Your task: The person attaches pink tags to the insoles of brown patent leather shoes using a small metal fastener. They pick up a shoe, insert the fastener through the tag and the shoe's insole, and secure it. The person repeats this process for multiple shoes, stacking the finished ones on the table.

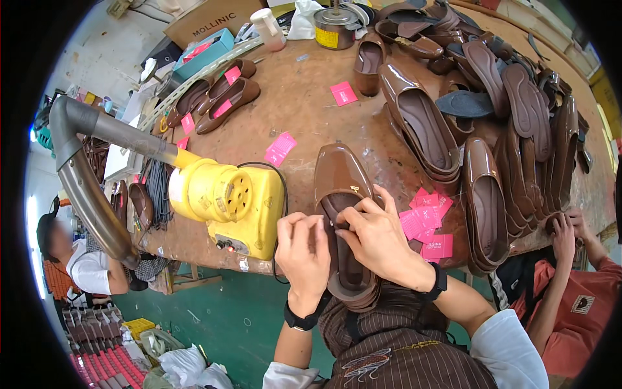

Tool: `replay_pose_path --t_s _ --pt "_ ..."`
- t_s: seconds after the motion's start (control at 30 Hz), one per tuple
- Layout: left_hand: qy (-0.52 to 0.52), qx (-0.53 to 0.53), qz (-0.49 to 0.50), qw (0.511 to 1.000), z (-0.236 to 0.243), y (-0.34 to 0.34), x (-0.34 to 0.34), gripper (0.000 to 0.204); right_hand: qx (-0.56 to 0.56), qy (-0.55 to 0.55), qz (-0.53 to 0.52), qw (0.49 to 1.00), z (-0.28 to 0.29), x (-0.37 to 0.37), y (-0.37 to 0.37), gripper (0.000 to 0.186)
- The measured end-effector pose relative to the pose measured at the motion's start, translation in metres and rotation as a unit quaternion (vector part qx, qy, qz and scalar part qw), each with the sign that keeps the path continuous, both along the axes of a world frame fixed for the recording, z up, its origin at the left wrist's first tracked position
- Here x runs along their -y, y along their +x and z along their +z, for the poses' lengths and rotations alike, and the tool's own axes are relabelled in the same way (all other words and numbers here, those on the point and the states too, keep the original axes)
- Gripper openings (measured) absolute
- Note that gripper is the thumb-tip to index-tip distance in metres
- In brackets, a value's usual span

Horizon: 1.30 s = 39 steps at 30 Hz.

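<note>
Currently, left hand [302, 253] and right hand [383, 241] pinched nearly closed, contents indeterminable, at brown shoe [339, 172]; yellow blower [207, 191], 9 o'clock.

A yellow blower [223, 201] with a bent metal pipe [89, 194] stands on the counter [291, 97] at left of centre; a cardboard box [214, 19], a blue box [208, 58], a white bottle [267, 27] and a round tin [334, 29] sit toward the top; white bags [184, 366] lie at the lower left
</note>
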<state>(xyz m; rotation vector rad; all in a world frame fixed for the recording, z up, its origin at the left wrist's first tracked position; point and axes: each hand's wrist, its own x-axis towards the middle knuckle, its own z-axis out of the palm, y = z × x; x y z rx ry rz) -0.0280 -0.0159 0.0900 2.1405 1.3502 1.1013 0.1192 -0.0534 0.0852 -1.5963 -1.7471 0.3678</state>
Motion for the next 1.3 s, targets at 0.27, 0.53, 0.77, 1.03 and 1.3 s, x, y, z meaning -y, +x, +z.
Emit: replay_pose_path --t_s 0.27,0.53,0.77,1.03,1.3 --pt "-0.25 0.353 -0.03 0.901 0.0 -0.008 -0.003 0.012 -0.22 -0.135 0.163 0.952 0.02 -0.006 0.042 0.011" --pt "-0.347 0.436 -0.089 0.826 -0.009 -0.014 -0.003 0.011 -0.347 -0.203 0.105 0.91 0.024 -0.014 0.039 0.015" --pt "-0.346 0.417 -0.079 0.837 -0.007 -0.008 0.009 0.012 -0.109 0.034 -0.006 0.993 0.041 -0.005 -0.005 0.021" --pt "-0.336 0.441 -0.061 0.83 -0.012 -0.009 0.014 0.013 -0.423 -0.146 0.171 0.878 0.043 0.003 0.012 0.025" --pt "-0.361 0.436 -0.066 0.822 -0.018 -0.011 0.014 0.014 -0.276 -0.158 0.116 0.941 0.045 0.002 0.021 0.02"
